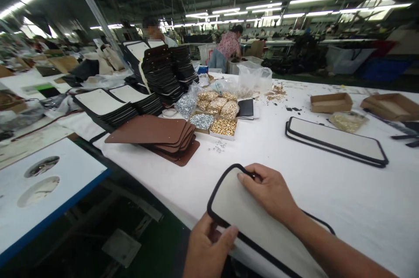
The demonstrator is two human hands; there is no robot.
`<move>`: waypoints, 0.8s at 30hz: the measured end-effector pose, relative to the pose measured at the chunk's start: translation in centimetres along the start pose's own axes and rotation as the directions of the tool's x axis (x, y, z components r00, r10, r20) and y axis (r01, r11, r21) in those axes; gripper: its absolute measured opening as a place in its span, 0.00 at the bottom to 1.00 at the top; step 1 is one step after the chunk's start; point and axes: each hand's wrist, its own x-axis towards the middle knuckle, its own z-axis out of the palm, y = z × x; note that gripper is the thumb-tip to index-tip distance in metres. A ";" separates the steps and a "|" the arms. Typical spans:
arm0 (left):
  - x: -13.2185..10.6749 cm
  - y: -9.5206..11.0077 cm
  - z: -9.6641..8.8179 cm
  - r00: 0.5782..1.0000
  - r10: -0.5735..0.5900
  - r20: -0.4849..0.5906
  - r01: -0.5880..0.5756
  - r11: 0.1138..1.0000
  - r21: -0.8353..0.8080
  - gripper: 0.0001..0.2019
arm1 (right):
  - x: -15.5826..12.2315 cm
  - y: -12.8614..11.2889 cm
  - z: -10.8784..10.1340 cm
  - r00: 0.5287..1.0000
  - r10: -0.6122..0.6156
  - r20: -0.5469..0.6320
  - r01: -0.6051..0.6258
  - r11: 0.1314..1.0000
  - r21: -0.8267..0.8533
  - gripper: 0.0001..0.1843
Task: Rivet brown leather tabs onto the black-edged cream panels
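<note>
A long cream panel with black edging (pixel 258 230) lies on the white table (pixel 294 182) in front of me. My left hand (pixel 207 247) pinches its near left edge, thumb on top. Over the panel's far corner rests my right hand (pixel 270 193), fingers curled and pressed around the black edging there. Whether a small part sits under those fingers is hidden.
Two more cream panels (pixel 337 140) lie stacked to the right. Brown leather pieces (pixel 157 134), black-edged stacks (pixel 108 105), bags and boxes of gold and silver hardware (pixel 216 114) sit at the left. Cardboard trays (pixel 330 102) stand at the back right. People work farther back.
</note>
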 end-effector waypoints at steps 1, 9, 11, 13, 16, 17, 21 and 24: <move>0.1 -0.4 -0.3 0.999 -0.012 -0.036 0.012 1.000 0.009 0.21 | 0.8 0.0 0.1 0.996 0.013 0.085 -0.014 1.000 0.008 0.14; 1.1 -1.4 -4.5 0.979 -0.051 -0.196 0.049 0.999 -0.016 0.25 | 10.2 0.3 4.9 0.971 -0.160 0.175 0.202 0.945 -0.257 0.13; 1.1 -1.6 -5.5 0.975 -0.074 -0.209 0.069 0.997 -0.031 0.26 | 12.6 0.3 6.6 0.965 -0.177 0.193 0.234 0.915 -0.328 0.11; 1.0 -1.8 -6.2 0.974 -0.087 -0.210 0.080 0.996 -0.039 0.26 | 14.2 0.3 8.1 0.957 -0.180 0.225 0.258 0.883 -0.391 0.10; 1.0 -1.9 -6.8 0.977 -0.091 -0.195 0.079 0.995 -0.066 0.24 | 15.5 0.5 9.6 0.948 -0.172 0.269 0.283 0.843 -0.457 0.10; 1.0 -1.9 -6.9 0.980 -0.086 -0.182 0.073 0.994 -0.078 0.23 | 15.7 0.6 9.9 0.946 -0.171 0.275 0.288 0.834 -0.471 0.11; 1.1 -1.3 -7.2 0.986 -0.064 -0.154 0.049 0.994 -0.103 0.22 | 15.7 0.6 10.2 0.945 -0.211 0.250 0.308 0.831 -0.463 0.09; 1.3 -0.4 -7.8 0.975 -0.016 -0.221 0.000 0.997 -0.074 0.20 | 14.6 -0.5 9.1 0.942 -0.289 0.170 0.334 0.859 -0.389 0.06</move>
